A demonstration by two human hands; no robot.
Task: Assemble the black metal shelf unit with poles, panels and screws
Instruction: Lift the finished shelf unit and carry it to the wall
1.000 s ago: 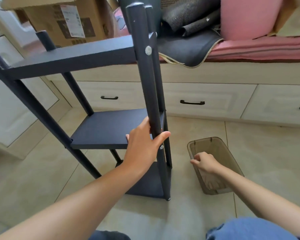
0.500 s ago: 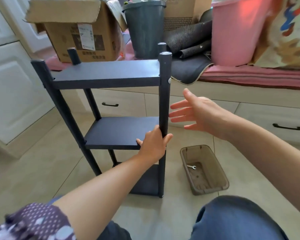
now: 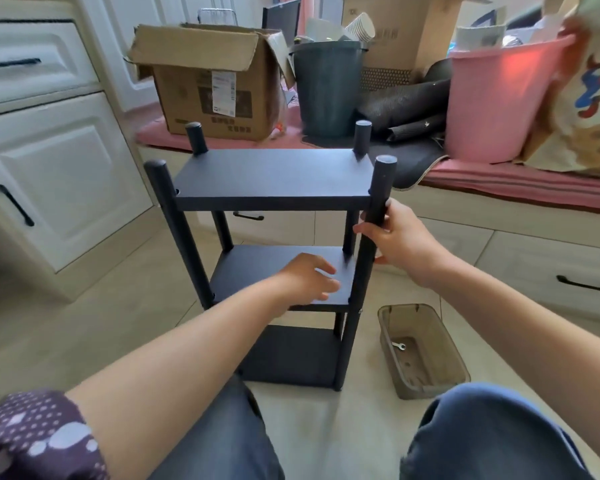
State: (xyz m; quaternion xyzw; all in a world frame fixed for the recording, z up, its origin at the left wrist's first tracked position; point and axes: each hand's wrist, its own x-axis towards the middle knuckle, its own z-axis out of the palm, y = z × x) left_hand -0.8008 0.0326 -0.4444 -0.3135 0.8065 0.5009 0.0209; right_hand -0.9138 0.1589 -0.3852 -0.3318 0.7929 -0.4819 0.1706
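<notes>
**Shelf unit upright on the floor, one hand on a pole**

The black shelf unit (image 3: pixel 274 181) stands upright on the tiled floor (image 3: pixel 101 323), in front of the person's knees, with three panels fixed between four poles. The right hand (image 3: pixel 400 237) has its grip closed around the front right pole (image 3: pixel 374 220), fingers curled round it just below the top panel (image 3: pixel 274 174). The left hand (image 3: pixel 309 278) lies over the middle panel (image 3: pixel 281 275), its grip relaxed and fingers loosely extended, holding nothing; the hand is blurred, so whether it touches the panel cannot be told. Just to the right of the unit's base sits a translucent brown tray (image 3: pixel 426 382) with a small wrench (image 3: pixel 397 345) inside. Behind, a cardboard box (image 3: pixel 215 84), a dark bin (image 3: pixel 326 88) and a pink tub (image 3: pixel 492 102) rest on a raised ledge.
</notes>
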